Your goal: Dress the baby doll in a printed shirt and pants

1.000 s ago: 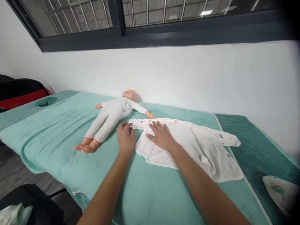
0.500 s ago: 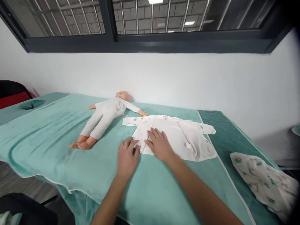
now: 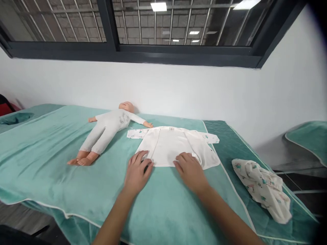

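Observation:
A small white garment (image 3: 171, 146) with patterned sleeves lies spread out on the green cloth (image 3: 158, 200). My left hand (image 3: 138, 168) rests at its lower left corner, fingers apart and bent a little. On its lower right edge lies my right hand (image 3: 190, 168), palm down with fingers spread, covering part of the hem. Left of the garment a doll (image 3: 109, 126) in white clothing lies on its back, one arm stretched out close to the garment's left sleeve.
A crumpled patterned cloth (image 3: 264, 187) lies on the darker green cover at the right. Behind the bed are a white wall (image 3: 191, 92) and a dark window frame (image 3: 184, 54). A green-covered seat (image 3: 309, 139) stands at the far right.
My right hand has moved right across the garment to its lower right part. The right side of the garment lies flatter. The view has turned to the right.

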Demonstrator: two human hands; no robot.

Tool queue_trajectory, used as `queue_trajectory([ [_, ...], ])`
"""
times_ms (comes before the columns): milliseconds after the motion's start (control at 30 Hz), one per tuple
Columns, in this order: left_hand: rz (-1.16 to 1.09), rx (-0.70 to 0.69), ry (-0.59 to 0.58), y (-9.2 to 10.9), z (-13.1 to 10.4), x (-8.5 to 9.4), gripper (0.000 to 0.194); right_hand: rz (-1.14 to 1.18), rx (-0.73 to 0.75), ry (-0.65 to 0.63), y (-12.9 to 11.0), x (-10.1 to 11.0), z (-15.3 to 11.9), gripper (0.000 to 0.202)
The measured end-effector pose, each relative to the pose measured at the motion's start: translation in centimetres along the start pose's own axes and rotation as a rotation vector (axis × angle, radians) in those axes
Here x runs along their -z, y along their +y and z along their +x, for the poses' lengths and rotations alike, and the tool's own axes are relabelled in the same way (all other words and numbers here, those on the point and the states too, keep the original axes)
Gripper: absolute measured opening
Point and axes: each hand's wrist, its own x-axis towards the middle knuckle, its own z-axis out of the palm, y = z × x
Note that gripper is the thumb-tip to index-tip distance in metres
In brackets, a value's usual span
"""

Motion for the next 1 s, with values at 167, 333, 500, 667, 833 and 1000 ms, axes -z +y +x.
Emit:
queue_trajectory([
  [167,0.020,0.018,-0.015,-0.3,0.4,-0.3,0.021,-0.123,-0.079,0.102,3.7,-1.2,-0.3,0.033],
  [333,0.030,0.026,-0.014,-0.3,0.5,-0.5,0.024,-0.086,-0.101,0.123,3.6,-1.5,-0.5,0.040],
  [500,0.036,0.032,-0.008,-0.2,0.5,-0.4,0.024,-0.115,-0.149,0.079,3.3,-1.0,-0.3,0.040],
  [667,-0.007,0.039,-0.003,-0.1,0.5,-0.5,0.023,-0.139,-0.157,0.083,3.3,-1.2,-0.5,0.041],
  [833,-0.177,0.102,0.065,-0.6,-0.3,0.1,0.020,-0.122,-0.108,0.179,2.9,-0.8,-0.8,0.043],
  [1000,-0.261,0.198,0.185,-4.9,-0.3,4.7,0.020,0.215,-0.013,0.161,-0.2,-1.4,5.1,0.031],
])
